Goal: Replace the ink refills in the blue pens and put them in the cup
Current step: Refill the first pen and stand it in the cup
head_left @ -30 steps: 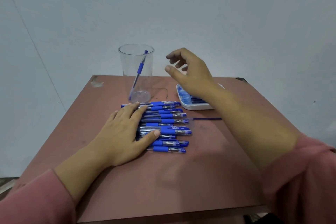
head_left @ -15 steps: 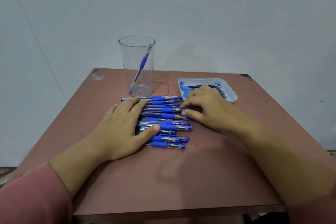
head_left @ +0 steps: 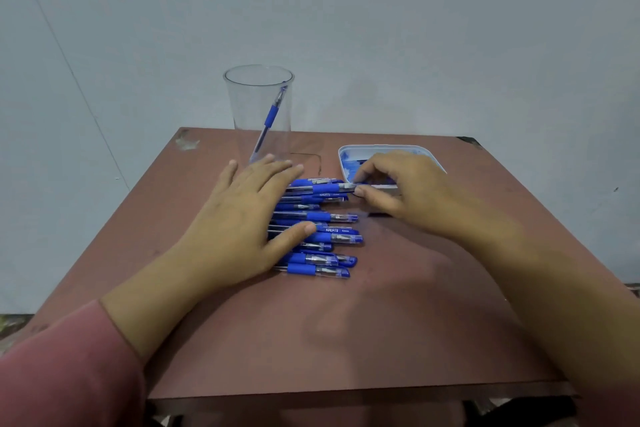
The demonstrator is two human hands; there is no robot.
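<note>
Several blue pens (head_left: pixel 320 236) lie side by side in a row at the middle of the brown table (head_left: pixel 311 340). My left hand (head_left: pixel 239 222) lies flat on the left half of the row, fingers straight. My right hand (head_left: pixel 398 191) pinches the tip end of one pen near the far end of the row (head_left: pixel 329 188) between thumb and forefinger. A clear plastic cup (head_left: pixel 258 107) stands at the back of the table with one blue pen (head_left: pixel 270 120) leaning inside. A white tray (head_left: pixel 349 152) with blue refills sits at the back right, partly hidden by my right hand.
The table stands against a pale grey wall. Its front edge runs close to me at the bottom of the view. A chipped spot (head_left: pixel 187 142) marks the far left corner. Pink sleeves cover both forearms.
My right hand came down from beside the cup to the right ends of the pens and took hold of one pen's tip. My left hand stayed on the row.
</note>
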